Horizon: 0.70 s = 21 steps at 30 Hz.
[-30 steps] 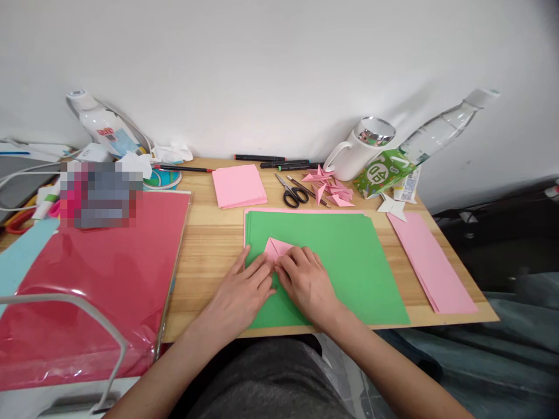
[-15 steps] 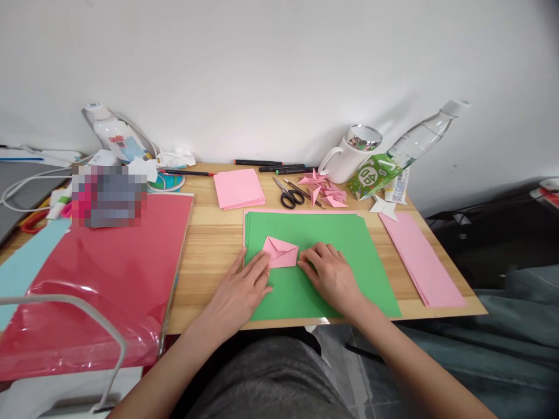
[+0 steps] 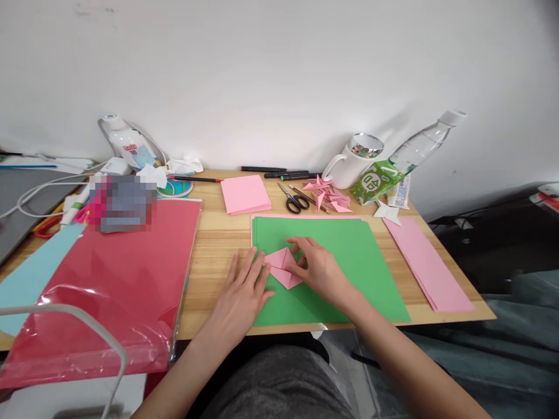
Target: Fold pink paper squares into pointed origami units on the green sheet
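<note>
A folded pink paper (image 3: 279, 262) lies on the green sheets, with creased triangular flaps showing. My left hand (image 3: 242, 291) rests flat with its fingers spread, the fingertips touching the paper's left corner. From the right, my right hand (image 3: 321, 267) bends over the paper, its thumb on the middle and its fingers curled round the right side, which they partly hide. Under both hands lie stacked green sheets (image 3: 362, 279), with pink paper showing at the back edge.
Behind lie square pink sheets (image 3: 247, 195), scissors (image 3: 294, 201), markers (image 3: 286, 174) and folded pink pieces (image 3: 325, 195). A white mug (image 3: 351, 166), green carton (image 3: 376, 183) and bottle (image 3: 421, 145) stand back right. Pink strips (image 3: 428, 265) lie right, a red folder (image 3: 140, 273) left.
The pink paper has gone from an envelope-like outline to a more diamond-like one. My right hand has moved left over it. My left hand still touches its left side, fingers more spread.
</note>
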Each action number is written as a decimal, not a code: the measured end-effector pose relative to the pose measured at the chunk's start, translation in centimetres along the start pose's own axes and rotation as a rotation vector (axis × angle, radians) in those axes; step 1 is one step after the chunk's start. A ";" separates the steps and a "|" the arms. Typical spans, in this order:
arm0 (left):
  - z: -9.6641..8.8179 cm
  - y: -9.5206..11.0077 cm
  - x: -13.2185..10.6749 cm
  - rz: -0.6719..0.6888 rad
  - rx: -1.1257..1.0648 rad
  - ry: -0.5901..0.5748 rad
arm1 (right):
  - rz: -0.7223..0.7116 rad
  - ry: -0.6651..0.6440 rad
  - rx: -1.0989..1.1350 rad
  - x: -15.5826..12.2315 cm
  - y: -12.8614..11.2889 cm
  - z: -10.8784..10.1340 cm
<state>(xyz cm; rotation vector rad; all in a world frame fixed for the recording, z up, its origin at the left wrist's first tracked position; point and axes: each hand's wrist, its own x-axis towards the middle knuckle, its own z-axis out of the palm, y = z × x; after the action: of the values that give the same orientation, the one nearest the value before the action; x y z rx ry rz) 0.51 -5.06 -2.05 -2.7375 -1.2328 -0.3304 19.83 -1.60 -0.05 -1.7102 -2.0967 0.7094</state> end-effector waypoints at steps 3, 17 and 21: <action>0.4 0.1 0.2 -0.017 0.036 0.009 | 0.017 -0.039 -0.014 -0.6 0.0 -0.1; 1.3 0.5 -0.2 0.049 -0.041 0.077 | 0.098 -0.087 -0.196 0.2 -1.5 -0.6; 1.1 0.3 -0.2 0.100 -0.037 0.080 | 0.160 -0.174 -0.186 1.1 -2.1 -1.3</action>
<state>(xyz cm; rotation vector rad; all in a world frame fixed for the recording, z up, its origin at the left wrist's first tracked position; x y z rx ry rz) 0.83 -5.17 -3.20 -2.7756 -1.0766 -0.4511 18.61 -0.64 2.18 -1.9994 -2.2205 0.7539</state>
